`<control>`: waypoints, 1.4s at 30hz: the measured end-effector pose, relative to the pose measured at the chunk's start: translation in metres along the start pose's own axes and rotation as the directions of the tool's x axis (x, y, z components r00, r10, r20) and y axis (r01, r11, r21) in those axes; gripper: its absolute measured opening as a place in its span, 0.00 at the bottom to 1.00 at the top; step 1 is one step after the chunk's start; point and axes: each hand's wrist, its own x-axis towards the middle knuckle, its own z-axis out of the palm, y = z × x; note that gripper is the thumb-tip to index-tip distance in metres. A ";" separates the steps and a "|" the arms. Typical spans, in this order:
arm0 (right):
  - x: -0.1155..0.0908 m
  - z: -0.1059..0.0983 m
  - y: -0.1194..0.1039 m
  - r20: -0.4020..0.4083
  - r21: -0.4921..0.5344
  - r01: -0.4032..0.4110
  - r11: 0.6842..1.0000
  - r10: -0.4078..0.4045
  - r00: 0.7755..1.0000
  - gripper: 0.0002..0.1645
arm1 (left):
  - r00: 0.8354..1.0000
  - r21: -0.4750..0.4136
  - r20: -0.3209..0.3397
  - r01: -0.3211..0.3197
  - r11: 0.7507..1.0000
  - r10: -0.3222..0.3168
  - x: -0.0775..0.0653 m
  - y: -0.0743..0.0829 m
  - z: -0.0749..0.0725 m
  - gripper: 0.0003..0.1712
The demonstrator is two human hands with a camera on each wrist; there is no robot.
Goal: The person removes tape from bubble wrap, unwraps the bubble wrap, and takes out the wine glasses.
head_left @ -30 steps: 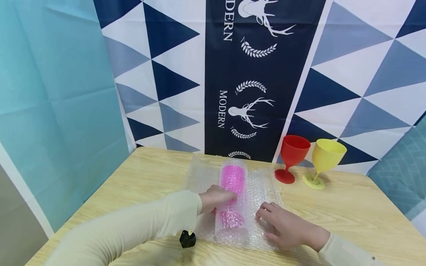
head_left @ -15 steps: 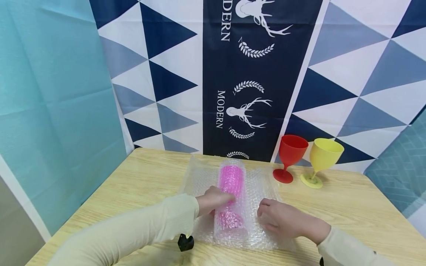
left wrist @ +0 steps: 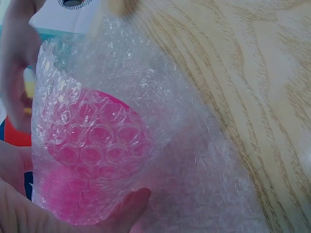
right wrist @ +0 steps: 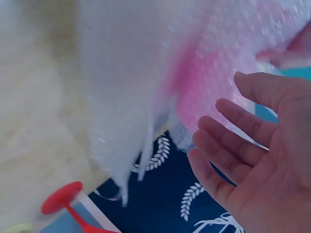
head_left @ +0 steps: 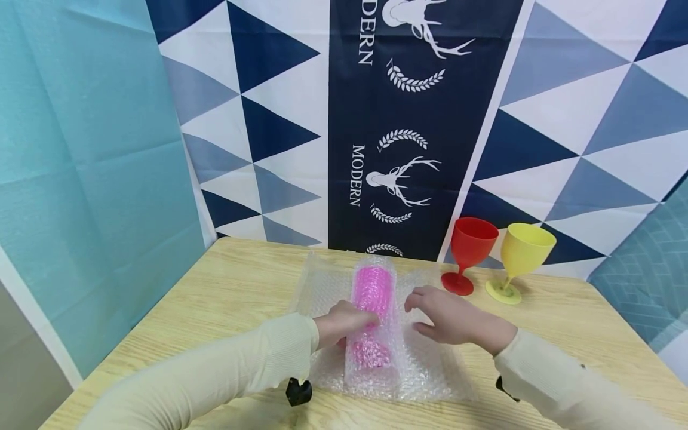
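Note:
A pink goblet (head_left: 372, 283) lies rolled in clear bubble wrap (head_left: 432, 373) in the middle of the head view. My left hand (head_left: 345, 324) grips the wrapped goblet around its middle, thumb over the top. In the left wrist view, a rounded pink end (left wrist: 99, 133) shows through the bubbles, with the left fingers along it. Just right of the roll, my right hand (head_left: 451, 315) hovers over the loose side of the wrap, holding nothing. Its fingers are spread and relaxed in the right wrist view. The goblet's stem is mostly hidden by the left hand.
A red goblet (head_left: 473, 245) and a yellow goblet (head_left: 524, 251) stand upright at the back right. Both are on the wooden table (head_left: 242, 269). A patterned cloth (head_left: 398, 119) hangs behind the table, with a teal panel (head_left: 97, 167) on the left.
My right hand has risen off the wrap's right side and moved away from me and slightly left, its fingers loosening. The left hand has stayed on the wrapped goblet.

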 end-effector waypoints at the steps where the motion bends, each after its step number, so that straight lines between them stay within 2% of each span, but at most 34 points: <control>1: 0.005 -0.003 0.000 -0.007 0.002 0.003 1.000 -0.003 1.000 0.19 | 1.000 -0.005 0.006 -0.002 1.000 0.002 0.000 0.000 0.000 0.34; 4: 0.018 -0.009 0.001 -0.017 0.008 -0.007 1.000 0.007 1.000 0.18 | 1.000 -0.014 0.019 -0.003 1.000 0.003 -0.001 0.000 -0.002 0.33; 10: 0.042 -0.015 0.004 0.000 0.028 -0.085 0.996 0.086 0.996 0.16 | 1.000 -0.005 0.018 0.003 1.000 -0.003 0.000 -0.001 -0.002 0.34; 14: 0.053 -0.015 0.007 0.000 0.083 -0.130 0.988 0.130 0.991 0.14 | 1.000 -0.014 0.015 0.008 1.000 -0.008 0.000 -0.001 -0.002 0.34; 20: 0.066 -0.013 0.011 -0.023 0.199 -0.195 0.960 0.204 0.979 0.07 | 1.000 -0.016 0.014 0.019 1.000 -0.019 0.000 -0.001 -0.001 0.35; 24: 0.073 -0.014 0.012 -0.001 0.248 -0.282 0.927 0.292 0.956 0.06 | 1.000 -0.019 0.009 0.021 1.000 -0.021 -0.001 -0.001 -0.001 0.35; 28: 0.078 -0.016 0.013 0.040 0.284 -0.372 0.884 0.377 0.926 0.11 | 1.000 -0.018 0.009 0.025 1.000 -0.025 -0.001 0.000 -0.001 0.35; 32: 0.082 -0.016 0.012 0.094 0.329 -0.461 0.824 0.457 0.885 0.17 | 1.000 -0.005 0.004 0.024 1.000 -0.024 0.000 0.000 0.000 0.35; 36: 0.086 -0.017 0.009 0.125 0.355 -0.537 0.765 0.530 0.838 0.16 | 1.000 -0.005 0.000 0.001 1.000 -0.001 0.002 -0.001 0.000 0.34; 42: 0.090 -0.015 0.006 0.135 0.386 -0.587 0.711 0.586 0.799 0.14 | 1.000 -0.008 -0.004 -0.008 1.000 0.008 0.003 -0.002 0.000 0.31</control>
